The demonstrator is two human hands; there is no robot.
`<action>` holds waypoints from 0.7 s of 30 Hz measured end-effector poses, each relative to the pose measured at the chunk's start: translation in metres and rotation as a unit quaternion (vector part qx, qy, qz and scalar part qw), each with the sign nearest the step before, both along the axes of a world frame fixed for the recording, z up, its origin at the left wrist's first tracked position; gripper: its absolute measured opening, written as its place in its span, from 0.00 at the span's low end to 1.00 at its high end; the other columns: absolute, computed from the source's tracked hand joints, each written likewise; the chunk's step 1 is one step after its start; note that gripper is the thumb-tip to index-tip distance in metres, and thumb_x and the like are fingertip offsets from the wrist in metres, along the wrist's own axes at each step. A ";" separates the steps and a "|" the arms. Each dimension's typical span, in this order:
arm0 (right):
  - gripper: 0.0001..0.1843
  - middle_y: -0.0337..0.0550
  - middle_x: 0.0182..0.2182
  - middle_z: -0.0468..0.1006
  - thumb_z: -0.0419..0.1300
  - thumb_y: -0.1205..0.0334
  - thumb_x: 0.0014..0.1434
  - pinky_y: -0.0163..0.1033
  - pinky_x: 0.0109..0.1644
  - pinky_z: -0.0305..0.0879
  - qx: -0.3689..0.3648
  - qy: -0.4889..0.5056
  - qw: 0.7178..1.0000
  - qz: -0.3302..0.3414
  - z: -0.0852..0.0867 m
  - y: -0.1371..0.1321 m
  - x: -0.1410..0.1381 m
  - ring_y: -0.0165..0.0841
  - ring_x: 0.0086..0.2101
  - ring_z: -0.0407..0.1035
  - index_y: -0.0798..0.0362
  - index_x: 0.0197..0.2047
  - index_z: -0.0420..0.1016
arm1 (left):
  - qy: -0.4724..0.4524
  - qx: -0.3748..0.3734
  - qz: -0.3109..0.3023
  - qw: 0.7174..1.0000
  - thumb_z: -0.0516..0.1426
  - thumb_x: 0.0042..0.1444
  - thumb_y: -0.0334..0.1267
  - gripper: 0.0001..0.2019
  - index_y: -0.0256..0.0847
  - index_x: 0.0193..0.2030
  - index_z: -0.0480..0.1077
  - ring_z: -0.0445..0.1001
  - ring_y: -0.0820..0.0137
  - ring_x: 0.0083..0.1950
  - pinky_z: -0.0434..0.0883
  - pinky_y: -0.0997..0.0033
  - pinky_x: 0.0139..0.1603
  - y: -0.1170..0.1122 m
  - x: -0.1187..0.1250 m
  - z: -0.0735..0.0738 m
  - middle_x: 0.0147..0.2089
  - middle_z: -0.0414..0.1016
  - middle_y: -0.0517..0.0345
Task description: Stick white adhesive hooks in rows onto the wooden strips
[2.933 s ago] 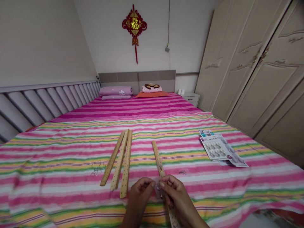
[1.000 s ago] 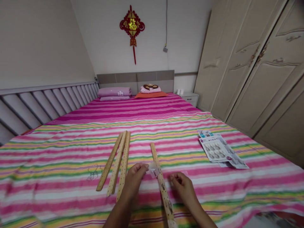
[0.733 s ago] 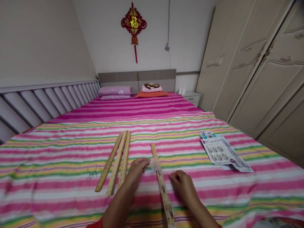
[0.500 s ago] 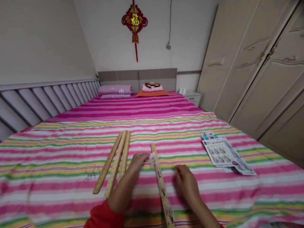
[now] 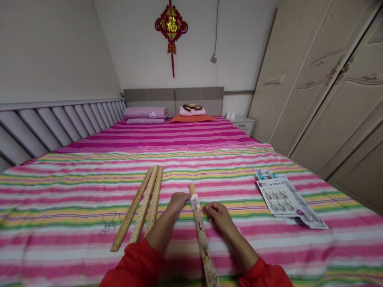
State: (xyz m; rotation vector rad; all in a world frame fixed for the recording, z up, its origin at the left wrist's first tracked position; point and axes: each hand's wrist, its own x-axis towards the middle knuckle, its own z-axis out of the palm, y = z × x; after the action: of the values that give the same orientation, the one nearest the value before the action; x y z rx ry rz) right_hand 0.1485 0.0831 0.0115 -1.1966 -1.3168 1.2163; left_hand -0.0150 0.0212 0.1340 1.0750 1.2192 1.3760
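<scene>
A perforated wooden strip [image 5: 201,233] lies lengthwise on the striped bed, with small clear hooks stuck along its near part. My left hand [image 5: 177,200] pinches a clear adhesive hook [image 5: 194,201] near the strip's far end. My right hand [image 5: 218,213] rests on the sheet just right of the strip, its fingers curled toward the hook; whether it holds anything is not visible. Both sleeves are red.
Three more perforated wooden strips [image 5: 140,207] lie fanned out to the left. Packs of hooks [image 5: 279,196] lie on the bed at the right. Pillows [image 5: 146,114] sit by the headboard; wardrobe doors [image 5: 323,91] run along the right, a padded rail [image 5: 54,127] along the left.
Both hands have moved away from me along the strip, from its near part toward its far end. My left hand carried the clear hook there, and my right hand came back beside it.
</scene>
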 end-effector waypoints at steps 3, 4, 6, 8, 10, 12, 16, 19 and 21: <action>0.15 0.35 0.16 0.71 0.60 0.51 0.45 0.32 0.19 0.53 -0.023 0.026 0.999 0.014 -0.005 0.009 -0.006 0.25 0.14 0.58 0.56 0.21 0.70 | -0.008 0.024 -0.031 0.999 0.59 0.39 0.32 0.07 0.40 0.29 0.72 0.71 0.63 0.44 0.68 0.69 0.42 0.006 0.000 -0.005 0.34 0.75 0.55; 0.15 0.35 0.16 0.71 0.61 0.52 0.45 0.32 0.19 0.53 -0.030 0.031 0.999 0.018 -0.006 0.011 -0.007 0.25 0.14 0.58 0.55 0.20 0.70 | -0.009 0.020 -0.025 0.999 0.59 0.39 0.32 0.06 0.40 0.29 0.72 0.71 0.63 0.43 0.68 0.69 0.41 0.008 0.000 -0.007 0.34 0.75 0.55; 0.15 0.34 0.15 0.70 0.61 0.52 0.44 0.32 0.18 0.51 -0.041 0.040 0.998 0.024 -0.008 0.015 -0.010 0.24 0.13 0.57 0.55 0.18 0.68 | -0.008 0.005 -0.008 1.000 0.59 0.39 0.33 0.05 0.40 0.27 0.72 0.71 0.63 0.42 0.68 0.69 0.39 0.010 0.001 -0.010 0.32 0.75 0.54; 0.15 0.33 0.13 0.69 0.61 0.52 0.44 0.32 0.17 0.50 -0.050 0.045 0.997 0.027 -0.010 0.016 -0.013 0.24 0.13 0.56 0.54 0.17 0.67 | -0.008 -0.003 0.000 1.000 0.60 0.38 0.34 0.04 0.40 0.25 0.72 0.71 0.62 0.41 0.68 0.68 0.39 0.011 0.002 -0.013 0.31 0.75 0.53; 0.15 0.31 0.12 0.67 0.61 0.52 0.44 0.31 0.17 0.48 -0.056 0.047 0.997 0.027 -0.012 0.017 -0.014 0.23 0.12 0.54 0.54 0.17 0.66 | -0.009 -0.007 0.000 1.000 0.61 0.37 0.34 0.04 0.39 0.24 0.72 0.70 0.62 0.40 0.68 0.68 0.38 0.012 0.003 -0.015 0.30 0.75 0.53; 0.15 0.29 0.10 0.64 0.61 0.53 0.45 0.31 0.17 0.46 -0.061 0.046 0.997 0.025 -0.014 0.018 -0.015 0.22 0.12 0.51 0.54 0.17 0.66 | -0.011 -0.012 0.002 1.000 0.61 0.36 0.34 0.04 0.39 0.23 0.71 0.70 0.62 0.39 0.67 0.68 0.37 0.016 0.005 -0.018 0.29 0.75 0.53; 0.15 0.27 0.11 0.61 0.61 0.57 0.50 0.30 0.18 0.48 -0.059 0.035 0.997 0.031 -0.021 0.021 -0.016 0.21 0.13 0.51 0.55 0.18 0.65 | -0.012 -0.031 0.008 0.999 0.60 0.37 0.34 0.02 0.40 0.21 0.71 0.70 0.63 0.37 0.67 0.69 0.36 0.027 0.010 -0.021 0.28 0.74 0.54; 0.16 0.28 0.15 0.63 0.59 0.59 0.56 0.30 0.21 0.55 -0.051 0.019 0.998 0.036 -0.026 0.023 -0.017 0.22 0.16 0.57 0.56 0.20 0.64 | -0.009 -0.048 0.016 0.999 0.59 0.38 0.34 0.01 0.40 0.21 0.70 0.70 0.63 0.37 0.67 0.69 0.35 0.027 0.009 -0.020 0.27 0.74 0.55; 0.17 0.28 0.16 0.64 0.58 0.60 0.58 0.31 0.23 0.59 -0.044 0.006 0.998 0.038 -0.030 0.025 -0.017 0.23 0.17 0.60 0.56 0.20 0.64 | -0.004 -0.067 0.026 0.997 0.60 0.37 0.34 0.02 0.40 0.20 0.70 0.70 0.63 0.37 0.66 0.69 0.34 0.021 0.007 -0.019 0.27 0.75 0.55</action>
State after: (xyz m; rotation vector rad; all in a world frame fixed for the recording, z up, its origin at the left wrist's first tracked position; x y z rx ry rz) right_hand 0.1317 0.1079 -0.0182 -1.2095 -1.3224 1.3470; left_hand -0.0081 0.0426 0.1152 0.9490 1.3218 1.3177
